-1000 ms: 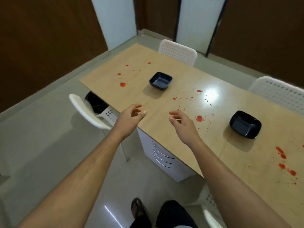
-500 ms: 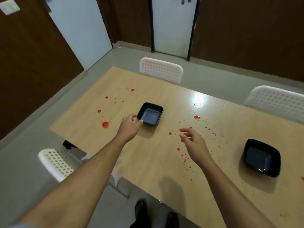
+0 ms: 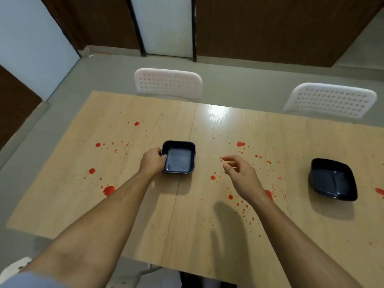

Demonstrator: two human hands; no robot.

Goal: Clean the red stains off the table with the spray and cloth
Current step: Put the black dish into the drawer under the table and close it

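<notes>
Since 0.5 s ago the left hand (image 3: 152, 162) has closed on the near-left rim of the square black dish (image 3: 178, 157), thumb inside the wall; right hand (image 3: 239, 173) hovers over the counter (image 3: 145, 215), fingers loosely curled, holding nothing. Dish looks rigid, light, likely glazed and slippery, probably breakable; rim pinch suits it. Count: 2 black dishes, second dish (image 3: 332, 179) far right; 2 white chairs (image 3: 168, 83). Red stains (image 3: 108, 190) scattered across counter, several larger blobs. Spray and cloth: 0 in view.
</notes>
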